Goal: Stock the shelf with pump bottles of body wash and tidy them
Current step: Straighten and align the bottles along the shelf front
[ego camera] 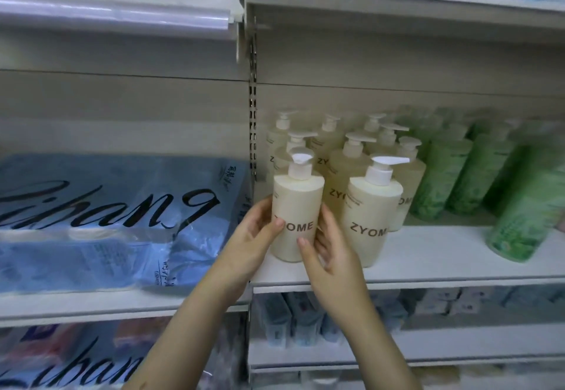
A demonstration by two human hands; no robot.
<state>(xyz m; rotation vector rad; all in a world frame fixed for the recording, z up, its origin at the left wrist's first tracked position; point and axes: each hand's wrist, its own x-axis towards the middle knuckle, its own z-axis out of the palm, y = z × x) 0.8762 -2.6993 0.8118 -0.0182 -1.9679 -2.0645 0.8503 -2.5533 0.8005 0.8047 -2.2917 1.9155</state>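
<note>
L hand (254, 233) & R hand (329, 255) are both gripping the front bottle (298, 203) w/ curled fingers, prob. best turning its label fwd, level w/ the neighbour (371, 206).

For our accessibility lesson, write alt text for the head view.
A left hand and right hand hold a cream ZYOME pump bottle at the front of a shelf. Matching bottles stand beside and behind it, green containers further right.

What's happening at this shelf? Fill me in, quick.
A person is stocking body wash. The left hand and right hand both grip a cream pump bottle, upright at the front left of the shelf, label facing out. A matching bottle stands just right of it, more cream bottles behind, green bottles further right.
</note>
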